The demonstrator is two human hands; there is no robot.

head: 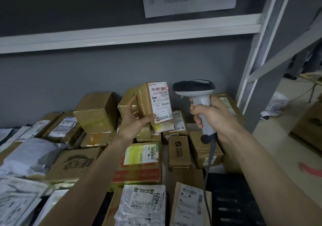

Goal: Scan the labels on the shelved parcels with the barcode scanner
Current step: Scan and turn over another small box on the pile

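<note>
Two hands raised, left hand [135,121] gripping parcel [144,100], right hand [214,119] gripping scanner [195,90]

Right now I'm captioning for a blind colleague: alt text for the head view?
The left hand holds up a taped parcel, label facing the barcode scanner gripped in the right hand, above shelved boxes.

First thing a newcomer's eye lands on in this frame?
Most likely the small taped parcel held up at centre by the left hand, its white label facing the camera with a red dot at the top barcode's right end. Right beside it, the right hand grips a grey barcode scanner. Below both, cardboard boxes and grey mailer bags crowd the shelf.
</note>
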